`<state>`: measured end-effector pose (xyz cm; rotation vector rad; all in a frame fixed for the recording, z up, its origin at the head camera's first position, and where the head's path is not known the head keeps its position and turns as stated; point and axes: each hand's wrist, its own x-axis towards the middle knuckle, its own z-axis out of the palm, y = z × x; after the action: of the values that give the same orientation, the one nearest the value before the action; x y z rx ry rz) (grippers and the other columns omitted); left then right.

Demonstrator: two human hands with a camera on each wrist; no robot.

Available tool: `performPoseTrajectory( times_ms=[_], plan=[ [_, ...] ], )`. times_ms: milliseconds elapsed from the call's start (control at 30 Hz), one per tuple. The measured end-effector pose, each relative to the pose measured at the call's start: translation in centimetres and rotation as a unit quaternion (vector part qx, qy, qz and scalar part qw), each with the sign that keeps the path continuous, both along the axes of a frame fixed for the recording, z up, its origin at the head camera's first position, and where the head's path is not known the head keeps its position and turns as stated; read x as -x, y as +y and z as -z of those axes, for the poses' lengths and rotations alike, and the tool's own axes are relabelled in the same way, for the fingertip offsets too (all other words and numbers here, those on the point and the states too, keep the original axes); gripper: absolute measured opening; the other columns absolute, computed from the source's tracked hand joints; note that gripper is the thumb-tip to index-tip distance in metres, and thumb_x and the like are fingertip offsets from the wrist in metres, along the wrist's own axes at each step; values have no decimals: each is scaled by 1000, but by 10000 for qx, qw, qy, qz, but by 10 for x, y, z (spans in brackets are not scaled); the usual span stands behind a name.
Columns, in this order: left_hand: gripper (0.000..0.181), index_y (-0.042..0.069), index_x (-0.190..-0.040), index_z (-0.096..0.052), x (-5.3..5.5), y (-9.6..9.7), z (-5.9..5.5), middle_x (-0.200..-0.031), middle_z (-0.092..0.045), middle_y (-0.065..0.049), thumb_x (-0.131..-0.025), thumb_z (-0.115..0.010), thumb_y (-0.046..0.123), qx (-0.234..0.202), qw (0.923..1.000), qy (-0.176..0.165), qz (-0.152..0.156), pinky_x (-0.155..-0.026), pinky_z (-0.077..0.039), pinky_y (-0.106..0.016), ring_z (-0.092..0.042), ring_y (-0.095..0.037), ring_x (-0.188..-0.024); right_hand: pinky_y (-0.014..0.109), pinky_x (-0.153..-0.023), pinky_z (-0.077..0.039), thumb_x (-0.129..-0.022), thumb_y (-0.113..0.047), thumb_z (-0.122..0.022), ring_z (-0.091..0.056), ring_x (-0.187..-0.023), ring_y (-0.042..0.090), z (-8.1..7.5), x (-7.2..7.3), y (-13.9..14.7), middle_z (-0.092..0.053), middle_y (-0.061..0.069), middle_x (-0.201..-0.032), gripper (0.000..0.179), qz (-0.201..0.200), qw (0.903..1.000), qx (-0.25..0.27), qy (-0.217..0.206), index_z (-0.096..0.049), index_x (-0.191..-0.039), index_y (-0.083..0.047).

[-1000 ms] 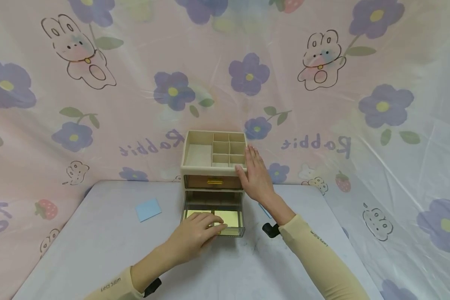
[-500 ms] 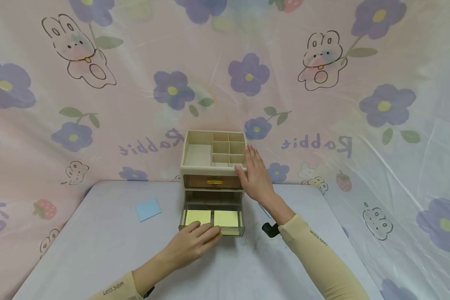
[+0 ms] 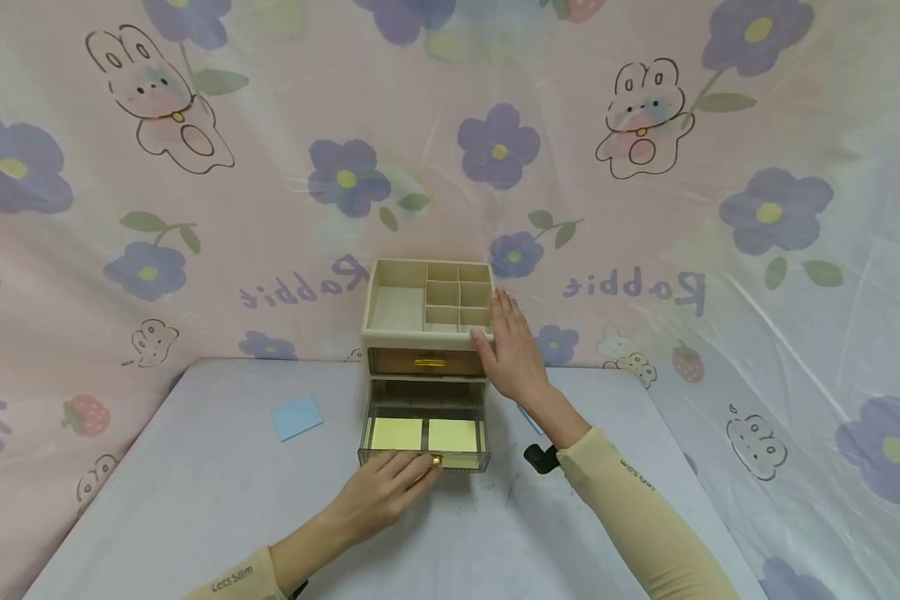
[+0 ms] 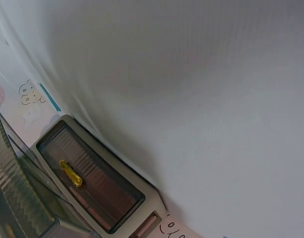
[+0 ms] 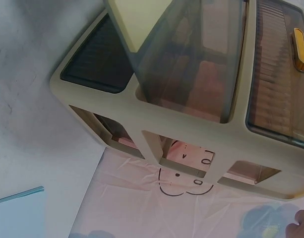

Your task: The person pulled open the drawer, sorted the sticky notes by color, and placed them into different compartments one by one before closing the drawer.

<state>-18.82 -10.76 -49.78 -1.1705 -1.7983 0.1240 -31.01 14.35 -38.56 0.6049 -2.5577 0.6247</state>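
A cream desk organizer point(image 3: 429, 337) with tinted clear drawers stands at the back of the table. Its middle drawer point(image 3: 483, 461) is pulled out, with two pads of yellow sticky notes point(image 3: 397, 434) lying side by side inside. My left hand point(image 3: 378, 497) lays extended fingers along this drawer's front, beside its gold knob point(image 3: 437, 460). Flat against the organizer's right side rests my right hand point(image 3: 515, 354), thumb at the top front corner. In the right wrist view, the top drawer point(image 5: 278, 74) and the bottom drawer point(image 5: 99, 62) are closed.
A blue sticky-note pad point(image 3: 297, 418) lies on the white table point(image 3: 217, 483) left of the organizer. Another blue pad point(image 5: 20, 213) lies on the right side, mostly hidden by my right arm in the head view. A patterned curtain point(image 3: 427, 108) hangs right behind.
My left hand has drawn back from over the yellow pads to the drawer's front, uncovering both pads and the gold knob. The right hand has stayed in place.
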Motion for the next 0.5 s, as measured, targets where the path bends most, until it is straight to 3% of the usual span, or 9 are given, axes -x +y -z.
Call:
performPoseTrajectory(
  times_ms=[233,500],
  plan=[
    [48,8,-114,-78,1,6,5,-109,-70,-5,-109,-32,-6,-229,9996,-1,160,-81,-59,-24,-67,-18,-95,50,-129,-12,-112,-42,-38,-7,-161,33,0,0,0,-11,20,-173,73,-3,10000,8,-23,-12,-165,1],
    [45,5,-122,-76,-2,12,10,-113,-70,-6,-110,-33,-5,-358,9994,-23,-28,-86,-60,-27,-68,-20,-98,48,-130,-9,-112,-44,-36,-3,-161,30,-1,-2,0,-7,17,-174,73,-9,10000,-1,-99,-10,-166,0]
  ],
)
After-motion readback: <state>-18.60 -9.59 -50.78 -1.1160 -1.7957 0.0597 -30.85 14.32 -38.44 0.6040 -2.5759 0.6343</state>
